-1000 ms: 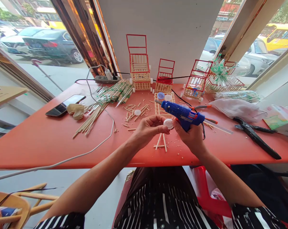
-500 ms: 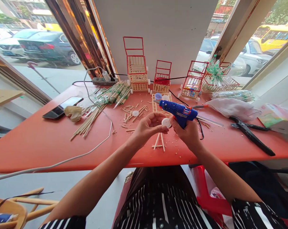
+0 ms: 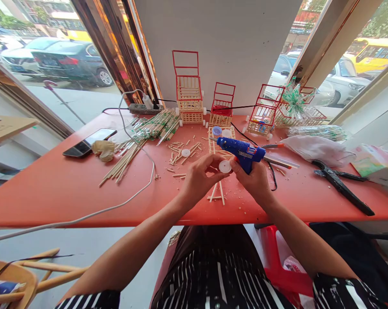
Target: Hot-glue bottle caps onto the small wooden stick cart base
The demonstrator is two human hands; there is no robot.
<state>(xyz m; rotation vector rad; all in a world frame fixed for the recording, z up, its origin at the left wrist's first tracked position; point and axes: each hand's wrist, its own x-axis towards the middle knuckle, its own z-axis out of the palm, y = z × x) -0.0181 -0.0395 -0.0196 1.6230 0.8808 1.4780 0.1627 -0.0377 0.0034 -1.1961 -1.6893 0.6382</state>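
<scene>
The left hand [image 3: 198,175] is pinching a white disc [image 3: 225,166] above the table [image 3: 62,189], its face showing more fully than a second ago, leaving that side accessible; the right hand [image 3: 256,183] is gripping a glue gun [image 3: 240,149].

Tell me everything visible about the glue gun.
The glue gun is blue and plastic-looking, with pale marks on its side and a slim greyish nozzle. A clear stick seems to protrude from its rear. Gripped in the right hand, it is held above the table, nozzle toward the person's left, handle down.
</scene>
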